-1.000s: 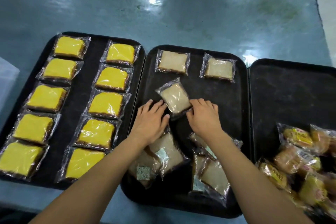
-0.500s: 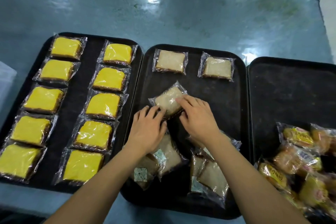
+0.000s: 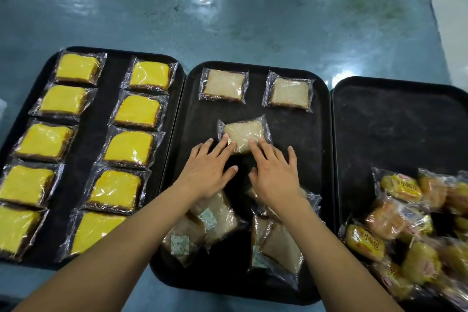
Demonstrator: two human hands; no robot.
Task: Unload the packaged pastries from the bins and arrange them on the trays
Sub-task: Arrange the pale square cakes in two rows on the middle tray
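Three black trays lie side by side. On the middle tray [image 3: 298, 139] two pale wrapped cake slices [image 3: 224, 85] [image 3: 288, 93] sit in the far row. A third pale slice [image 3: 244, 134] lies tilted below them. My left hand [image 3: 209, 168] and my right hand [image 3: 274, 175] lie flat with straight fingers, their fingertips touching the near edge of that slice. A loose heap of pale slices [image 3: 215, 220] lies on the near part of the tray, partly under my forearms.
The left tray [image 3: 111, 56] holds two columns of several yellow wrapped cakes [image 3: 136, 111]. The right tray [image 3: 395, 119] has bare black surface at the back and a pile of wrapped buns [image 3: 402, 213] at its near right. All rest on a glossy teal table [image 3: 228, 12].
Both hands slid the third pale slice away from me, up the middle tray toward the far row, and turned it. My fingers have flattened out on its near edge.
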